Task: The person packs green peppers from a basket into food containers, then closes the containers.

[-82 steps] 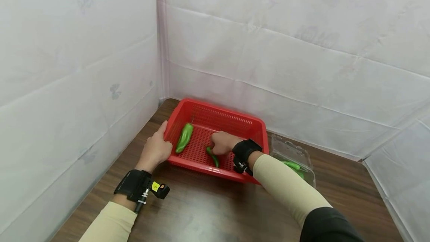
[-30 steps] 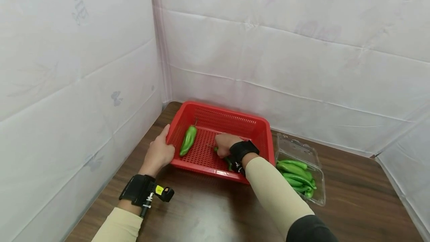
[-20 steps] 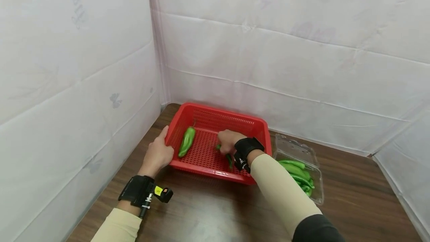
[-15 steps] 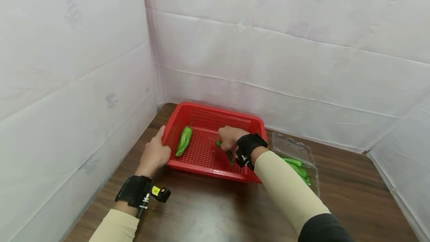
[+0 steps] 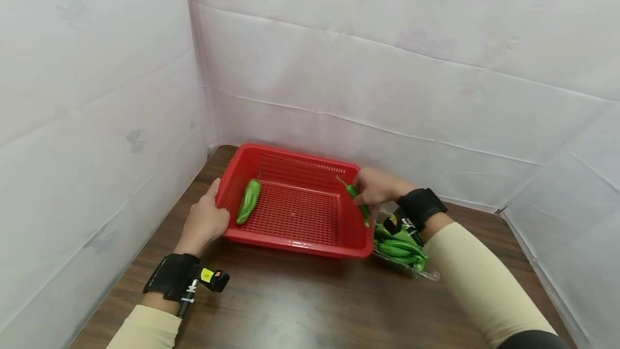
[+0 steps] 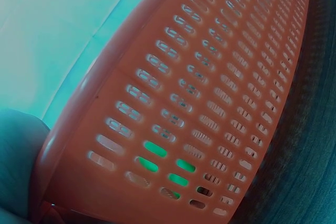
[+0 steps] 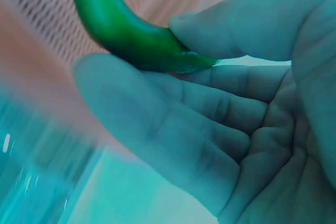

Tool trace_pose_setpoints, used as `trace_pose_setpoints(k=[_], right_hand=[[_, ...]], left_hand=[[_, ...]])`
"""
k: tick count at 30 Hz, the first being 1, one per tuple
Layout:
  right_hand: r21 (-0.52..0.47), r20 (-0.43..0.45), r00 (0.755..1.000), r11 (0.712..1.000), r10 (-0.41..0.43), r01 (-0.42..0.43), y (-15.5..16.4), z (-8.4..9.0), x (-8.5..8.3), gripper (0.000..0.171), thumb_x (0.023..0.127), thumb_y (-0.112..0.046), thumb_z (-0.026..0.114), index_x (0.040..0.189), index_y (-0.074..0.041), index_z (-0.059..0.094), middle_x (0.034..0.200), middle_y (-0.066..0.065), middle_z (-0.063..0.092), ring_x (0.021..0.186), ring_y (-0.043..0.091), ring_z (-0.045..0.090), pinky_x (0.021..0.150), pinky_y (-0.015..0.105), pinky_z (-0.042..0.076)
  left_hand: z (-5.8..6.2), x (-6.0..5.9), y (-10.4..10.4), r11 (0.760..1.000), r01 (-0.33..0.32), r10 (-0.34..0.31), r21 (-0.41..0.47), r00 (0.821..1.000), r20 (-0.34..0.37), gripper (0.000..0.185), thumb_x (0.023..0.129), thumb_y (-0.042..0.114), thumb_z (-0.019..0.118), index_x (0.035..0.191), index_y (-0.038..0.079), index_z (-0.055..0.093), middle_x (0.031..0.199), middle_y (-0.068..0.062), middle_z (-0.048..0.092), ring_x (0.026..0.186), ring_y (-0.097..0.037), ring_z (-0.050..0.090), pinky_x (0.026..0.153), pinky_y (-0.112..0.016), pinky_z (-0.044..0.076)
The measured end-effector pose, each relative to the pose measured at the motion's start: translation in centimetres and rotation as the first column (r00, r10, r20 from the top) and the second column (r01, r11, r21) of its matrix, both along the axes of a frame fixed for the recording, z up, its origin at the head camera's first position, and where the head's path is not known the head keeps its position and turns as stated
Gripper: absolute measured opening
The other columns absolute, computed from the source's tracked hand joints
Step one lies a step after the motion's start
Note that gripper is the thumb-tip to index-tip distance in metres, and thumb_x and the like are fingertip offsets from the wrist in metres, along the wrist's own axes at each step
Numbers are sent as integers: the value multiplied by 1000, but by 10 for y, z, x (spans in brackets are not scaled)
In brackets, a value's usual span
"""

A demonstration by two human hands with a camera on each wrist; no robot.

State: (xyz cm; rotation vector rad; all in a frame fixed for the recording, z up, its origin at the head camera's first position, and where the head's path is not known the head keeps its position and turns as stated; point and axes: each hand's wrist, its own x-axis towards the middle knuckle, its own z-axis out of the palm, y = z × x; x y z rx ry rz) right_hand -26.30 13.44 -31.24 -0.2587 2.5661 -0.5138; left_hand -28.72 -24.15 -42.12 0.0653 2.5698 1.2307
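Perforated plastic basket [image 5: 295,241]; glossy pepper [image 5: 248,201]; wood-grain table [image 5: 310,300].

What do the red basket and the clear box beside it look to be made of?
Red basket: moulded plastic, likely rigid, slightly glossy; its walls and floor are pierced with regular slots. Clear box: thin transparent plastic, probably a clamshell punnet; green peppers show through its wall.
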Motion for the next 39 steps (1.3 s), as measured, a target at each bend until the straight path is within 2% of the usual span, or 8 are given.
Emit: trace_pose_setpoints(k=[4, 9, 12, 17, 25, 31, 35, 39], right_hand=[[-26, 19, 995, 995, -97, 98, 37, 5, 21, 32, 97, -6, 66, 125, 11, 63, 71, 10, 72, 58, 24, 72, 61, 34, 61], [1, 24, 983, 983, -184, 184, 80, 4, 52, 47, 98, -5, 64, 137, 18, 52, 68, 12, 72, 58, 25, 72, 64, 36, 62], [49, 23, 976, 975, -218, 216, 99, -2, 70, 38, 97, -6, 65, 127, 17, 60, 65, 12, 72, 56, 24, 71, 62, 35, 61], [119, 53, 944, 940, -326, 318, 118, -18, 97, 13, 94, -5, 66, 87, 2, 74, 63, 10, 71, 53, 17, 68, 56, 34, 59], [104, 136, 914, 924, -381, 369, 129, -36, 116, 31, 90, 3, 61, 60, -7, 62, 51, 4, 61, 44, 11, 59, 47, 27, 49], [93, 136, 893, 903, -430, 420, 132, -46, 115, 32, 88, 4, 61, 59, -9, 57, 47, -1, 50, 41, 9, 52, 44, 25, 46], [126, 45, 907, 903, -420, 412, 134, -51, 118, 30, 91, -4, 66, 62, -6, 62, 50, -3, 48, 44, 10, 50, 48, 27, 44], [141, -18, 888, 878, -459, 457, 135, -48, 123, 23, 97, -12, 68, 77, -2, 70, 57, 0, 52, 51, 16, 58, 55, 31, 49]], left_hand=[[0, 2, -7, 1000, 6, -6, -11, 1000, -3, 84, 96, 7, 44, 168, 11, 1, 150, -36, 46, 115, -45, 57, 90, -58, 54], [0, 4, -11, 1000, 15, -15, -12, 1000, -26, 85, 95, 7, 45, 168, 9, 0, 146, -38, 48, 111, -45, 60, 85, -55, 55], [0, 3, -11, 1000, 13, -13, -8, 999, -34, 85, 96, 7, 45, 168, 9, 1, 145, -38, 49, 112, -46, 60, 87, -59, 56], [-1, 3, -11, 1000, 12, -12, -9, 999, -38, 85, 95, 7, 46, 168, 8, 2, 146, -38, 48, 114, -48, 60, 91, -64, 55], [-4, 3, -10, 1000, 9, -10, -17, 999, -34, 85, 96, 8, 45, 168, 10, 1, 145, -38, 49, 112, -46, 60, 87, -59, 55], [-5, 3, -9, 1000, 9, -9, -18, 1000, -30, 85, 95, 8, 45, 168, 9, 1, 147, -38, 48, 112, -45, 60, 88, -59, 55], [-3, 3, -9, 1000, 9, -10, -20, 1000, -28, 84, 96, 8, 44, 168, 9, 1, 147, -38, 48, 112, -45, 60, 89, -59, 54], [-2, 3, -9, 1000, 10, -11, -21, 1000, -28, 84, 96, 9, 44, 168, 10, 0, 147, -39, 48, 113, -45, 60, 88, -59, 54]])
